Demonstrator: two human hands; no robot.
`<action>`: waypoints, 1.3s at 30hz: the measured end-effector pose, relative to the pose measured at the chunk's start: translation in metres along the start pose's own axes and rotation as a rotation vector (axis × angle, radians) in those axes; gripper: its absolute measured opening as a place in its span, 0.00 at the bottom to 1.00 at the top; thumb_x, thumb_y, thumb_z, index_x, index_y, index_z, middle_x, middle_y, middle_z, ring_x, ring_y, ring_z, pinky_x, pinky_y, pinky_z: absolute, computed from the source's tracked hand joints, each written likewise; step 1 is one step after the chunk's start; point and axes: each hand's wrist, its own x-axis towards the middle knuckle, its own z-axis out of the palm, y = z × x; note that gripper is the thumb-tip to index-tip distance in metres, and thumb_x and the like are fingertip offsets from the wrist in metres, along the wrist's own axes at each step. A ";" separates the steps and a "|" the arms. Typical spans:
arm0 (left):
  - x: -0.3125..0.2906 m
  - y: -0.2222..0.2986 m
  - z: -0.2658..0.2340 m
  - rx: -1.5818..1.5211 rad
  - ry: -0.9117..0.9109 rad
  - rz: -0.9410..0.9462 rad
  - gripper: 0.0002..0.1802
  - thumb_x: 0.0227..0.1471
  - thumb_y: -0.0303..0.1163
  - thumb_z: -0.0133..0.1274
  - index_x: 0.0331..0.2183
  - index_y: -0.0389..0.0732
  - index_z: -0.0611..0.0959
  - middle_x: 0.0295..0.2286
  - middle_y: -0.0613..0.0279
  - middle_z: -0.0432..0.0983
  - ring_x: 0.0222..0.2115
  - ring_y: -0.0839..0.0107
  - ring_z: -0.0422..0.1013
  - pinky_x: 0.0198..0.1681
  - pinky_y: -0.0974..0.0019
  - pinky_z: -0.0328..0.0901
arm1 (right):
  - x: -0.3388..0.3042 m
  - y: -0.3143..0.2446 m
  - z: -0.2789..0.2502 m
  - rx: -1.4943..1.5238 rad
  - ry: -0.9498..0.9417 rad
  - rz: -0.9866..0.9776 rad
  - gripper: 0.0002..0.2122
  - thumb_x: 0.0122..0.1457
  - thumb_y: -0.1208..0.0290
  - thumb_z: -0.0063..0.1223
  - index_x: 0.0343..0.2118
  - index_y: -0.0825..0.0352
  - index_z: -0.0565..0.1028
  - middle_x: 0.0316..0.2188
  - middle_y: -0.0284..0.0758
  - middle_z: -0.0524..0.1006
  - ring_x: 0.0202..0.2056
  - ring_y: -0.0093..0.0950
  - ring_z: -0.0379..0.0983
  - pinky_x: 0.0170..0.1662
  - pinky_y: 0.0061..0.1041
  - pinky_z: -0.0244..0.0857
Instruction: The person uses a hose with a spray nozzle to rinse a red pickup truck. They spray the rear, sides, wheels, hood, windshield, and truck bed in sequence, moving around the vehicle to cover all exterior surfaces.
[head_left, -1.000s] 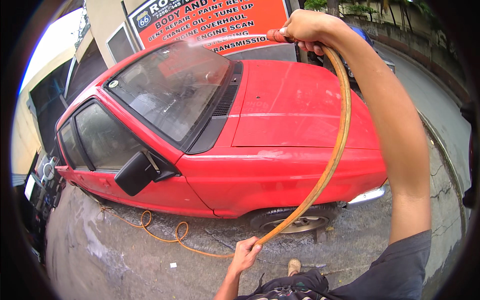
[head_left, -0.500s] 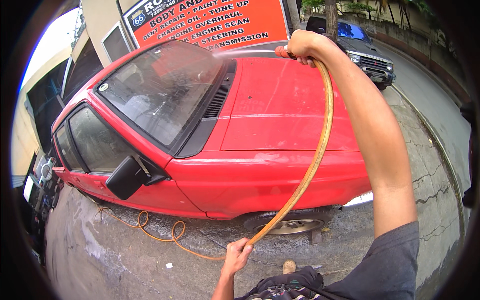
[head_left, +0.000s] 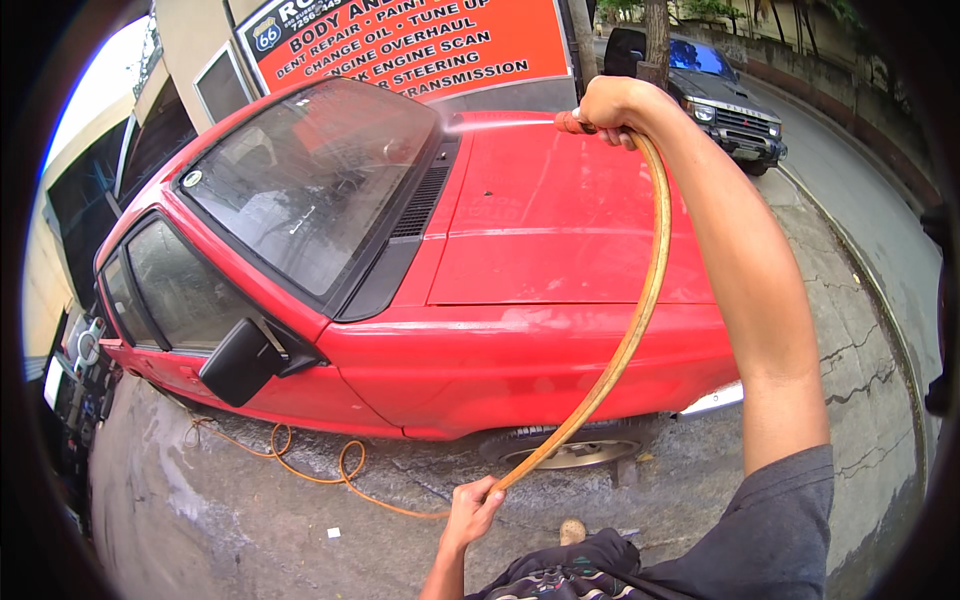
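Raised over the hood, my right hand (head_left: 612,108) is closed around the red-orange spray nozzle (head_left: 571,123) of a hose. A thin jet of water runs left from it to the base of the windshield (head_left: 310,180) of a red car (head_left: 570,250). The yellow-orange hose (head_left: 655,260) arcs down in front of the hood to my left hand (head_left: 472,510), which grips it low at the front. From there the hose lies in loose loops on the ground along the car's side. A black side mirror (head_left: 242,362) juts out at the left.
Wet concrete ground (head_left: 260,530) lies between me and the car. A red signboard (head_left: 430,50) stands behind the car. At the far right, a dark SUV (head_left: 730,105) is parked by a tree trunk (head_left: 656,45) and a road. The front wheel (head_left: 570,450) is near my foot.
The nozzle in my right hand has dropped slightly, and the jet now meets the windshield's lower edge a little lower. My view has shifted slightly; my left hand keeps its hold.
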 end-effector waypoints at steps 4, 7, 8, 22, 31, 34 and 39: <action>0.006 -0.003 0.005 -0.023 -0.016 -0.018 0.12 0.49 0.35 0.51 0.24 0.34 0.75 0.16 0.54 0.65 0.18 0.62 0.63 0.24 0.63 0.59 | 0.000 0.006 0.001 0.056 0.002 -0.021 0.14 0.59 0.65 0.41 0.18 0.60 0.74 0.09 0.25 0.59 0.11 0.19 0.50 0.15 0.22 0.49; 0.010 -0.005 0.007 -0.022 -0.022 -0.023 0.12 0.49 0.35 0.52 0.23 0.34 0.75 0.16 0.54 0.65 0.18 0.63 0.62 0.23 0.63 0.59 | 0.010 0.009 0.005 0.012 0.040 -0.020 0.17 0.59 0.60 0.45 0.17 0.63 0.71 0.09 0.27 0.60 0.11 0.19 0.51 0.15 0.24 0.50; 0.011 -0.006 0.007 -0.018 -0.023 -0.026 0.12 0.49 0.35 0.52 0.23 0.34 0.74 0.15 0.54 0.64 0.17 0.63 0.62 0.23 0.63 0.59 | 0.014 0.010 0.007 -0.013 0.056 -0.024 0.18 0.59 0.58 0.46 0.16 0.64 0.71 0.09 0.27 0.61 0.11 0.20 0.52 0.15 0.25 0.50; 0.007 -0.014 0.009 -0.057 -0.002 -0.069 0.12 0.49 0.34 0.52 0.24 0.34 0.74 0.16 0.54 0.65 0.18 0.66 0.62 0.24 0.64 0.59 | 0.009 -0.004 0.015 0.081 0.060 -0.066 0.14 0.59 0.62 0.45 0.18 0.59 0.75 0.10 0.27 0.59 0.10 0.19 0.50 0.14 0.22 0.48; 0.005 -0.016 0.007 0.005 -0.059 -0.077 0.13 0.50 0.37 0.52 0.26 0.35 0.75 0.16 0.53 0.66 0.19 0.62 0.65 0.24 0.63 0.60 | -0.018 -0.006 0.014 0.095 -0.021 -0.189 0.15 0.62 0.66 0.40 0.47 0.68 0.72 0.13 0.28 0.63 0.11 0.17 0.55 0.12 0.18 0.51; 0.002 -0.015 0.008 0.033 -0.105 -0.064 0.14 0.50 0.39 0.52 0.26 0.36 0.75 0.16 0.53 0.65 0.18 0.58 0.64 0.24 0.61 0.60 | -0.028 -0.003 0.017 0.167 0.002 -0.218 0.14 0.61 0.65 0.41 0.27 0.68 0.75 0.12 0.28 0.62 0.11 0.17 0.54 0.12 0.18 0.52; 0.002 -0.016 0.009 0.049 -0.113 -0.090 0.14 0.51 0.38 0.52 0.25 0.36 0.74 0.16 0.52 0.65 0.19 0.57 0.64 0.24 0.60 0.60 | -0.029 0.010 0.018 0.134 -0.004 -0.168 0.14 0.63 0.64 0.40 0.44 0.67 0.71 0.13 0.28 0.62 0.11 0.17 0.55 0.12 0.18 0.53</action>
